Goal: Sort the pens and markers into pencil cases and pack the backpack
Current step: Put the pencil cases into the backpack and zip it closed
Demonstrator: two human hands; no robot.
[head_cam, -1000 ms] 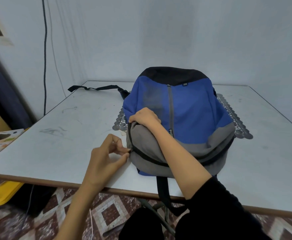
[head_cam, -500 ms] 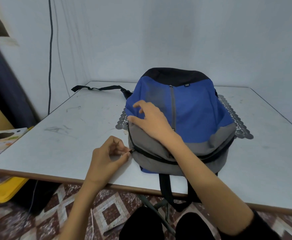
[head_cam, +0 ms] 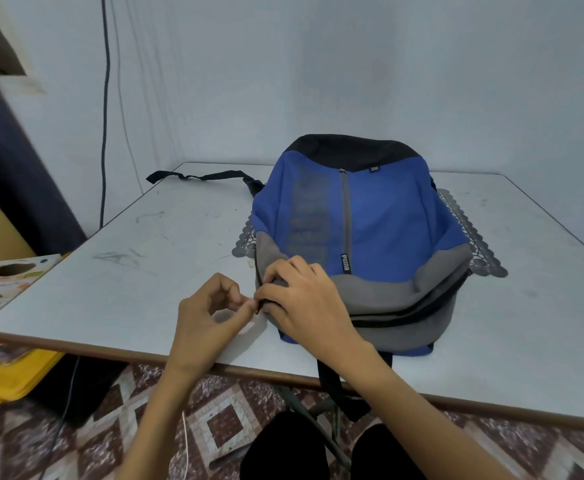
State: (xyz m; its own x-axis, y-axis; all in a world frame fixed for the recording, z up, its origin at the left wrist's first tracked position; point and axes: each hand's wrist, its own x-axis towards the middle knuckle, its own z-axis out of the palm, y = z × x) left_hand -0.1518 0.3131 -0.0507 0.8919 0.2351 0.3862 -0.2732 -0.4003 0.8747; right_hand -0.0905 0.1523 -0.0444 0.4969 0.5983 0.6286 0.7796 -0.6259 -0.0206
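A blue, grey and black backpack (head_cam: 380, 216) lies on the white table (head_cam: 165, 265), its grey bottom end toward me. My left hand (head_cam: 207, 313) pinches a small black zipper pull at the bag's near-left corner, where the black zipper line starts. My right hand (head_cam: 304, 303) presses on the grey fabric right beside that corner, fingers curled over the edge and gripping the cloth. No pens, markers or pencil cases are visible.
A grey lace mat (head_cam: 474, 237) lies under the backpack. One black strap (head_cam: 197, 175) trails across the far left of the table; another strap (head_cam: 335, 386) hangs over the near edge. A yellow bin (head_cam: 9, 375) and a printed box (head_cam: 9, 275) sit left of the table.
My right hand has moved down from the blue panel to the grey corner next to my left hand. My left hand has kept its pinch at the zipper end.
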